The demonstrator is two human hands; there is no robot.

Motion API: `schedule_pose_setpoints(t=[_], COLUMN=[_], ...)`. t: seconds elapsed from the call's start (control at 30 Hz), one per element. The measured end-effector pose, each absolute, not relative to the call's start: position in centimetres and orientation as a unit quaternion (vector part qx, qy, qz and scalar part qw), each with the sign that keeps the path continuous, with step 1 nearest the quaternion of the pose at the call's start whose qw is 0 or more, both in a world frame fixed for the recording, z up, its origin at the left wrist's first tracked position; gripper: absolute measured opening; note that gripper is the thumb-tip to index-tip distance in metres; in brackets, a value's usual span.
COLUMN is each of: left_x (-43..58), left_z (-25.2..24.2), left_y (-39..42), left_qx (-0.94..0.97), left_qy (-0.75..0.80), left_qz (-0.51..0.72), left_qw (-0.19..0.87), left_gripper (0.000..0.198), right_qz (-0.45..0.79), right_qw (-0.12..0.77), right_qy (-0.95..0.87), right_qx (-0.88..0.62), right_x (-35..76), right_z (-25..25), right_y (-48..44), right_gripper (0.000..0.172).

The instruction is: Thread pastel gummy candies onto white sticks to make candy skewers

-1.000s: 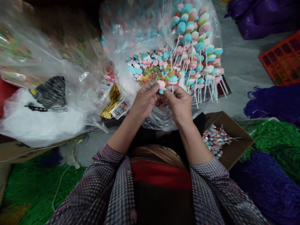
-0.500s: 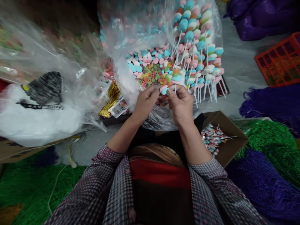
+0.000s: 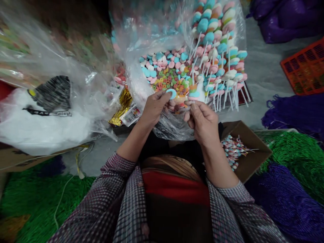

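Note:
Between the thumb and fingers of my left hand (image 3: 157, 106) is a round blue and white marshmallow (image 3: 172, 93). My right hand (image 3: 204, 118) pinches a marshmallow skewer (image 3: 193, 94) by its white stick, with blue, pink and orange sweets above the fingertips. A small gap separates the two hands. Just beyond them, loose pink, blue and white marshmallows (image 3: 149, 72) and small ring gummies (image 3: 168, 78) lie in a clear plastic bag (image 3: 174, 126). Finished-looking marshmallow skewers (image 3: 229, 74) are heaped to the right, many sticks pointing toward me.
A cardboard box (image 3: 255, 153) holding small wrapped sweets on sticks stands by my right arm. Gold foil strips (image 3: 121, 106) and a white bag (image 3: 45, 131) lie left. An orange crate (image 3: 303, 65), purple netting (image 3: 286, 189) and green netting (image 3: 296, 152) are at right.
My hands have come apart from where they met at a pink and blue marshmallow. The right hand has moved right and toward me; the left stays near the bag. The view has shifted slightly.

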State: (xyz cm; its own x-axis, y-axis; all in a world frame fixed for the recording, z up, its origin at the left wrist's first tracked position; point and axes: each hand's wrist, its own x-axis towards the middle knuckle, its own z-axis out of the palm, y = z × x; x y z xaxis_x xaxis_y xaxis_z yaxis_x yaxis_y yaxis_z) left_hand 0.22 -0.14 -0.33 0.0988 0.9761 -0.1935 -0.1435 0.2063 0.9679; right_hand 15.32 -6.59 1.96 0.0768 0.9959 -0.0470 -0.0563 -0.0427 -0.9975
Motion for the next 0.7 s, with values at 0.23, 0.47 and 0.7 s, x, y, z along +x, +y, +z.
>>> schedule_pose_setpoints(t=[0.23,0.47,0.7], left_x=[0.1,0.3,0.1], left_z=[-0.4,-1.2,-1.6], left_y=[0.0,0.4,0.3], left_qx=[0.391,0.427,0.503], left_qy=[0.422,0.416,0.481], left_qz=[0.481,0.506,0.492], left_qw=[0.662,0.623,0.523], left_gripper=[0.024,0.021,0.020], right_qz=[0.483,0.444,0.446], right_qw=[0.431,0.426,0.405], right_qy=[-0.514,-0.529,-0.537], right_qx=[-0.563,-0.584,-0.591], right_x=[16.1,16.4,16.8], right_z=[1.8,1.1,1.0], right_y=[-10.0,-9.8,-9.8], right_gripper=[0.038,0.032,0.032])
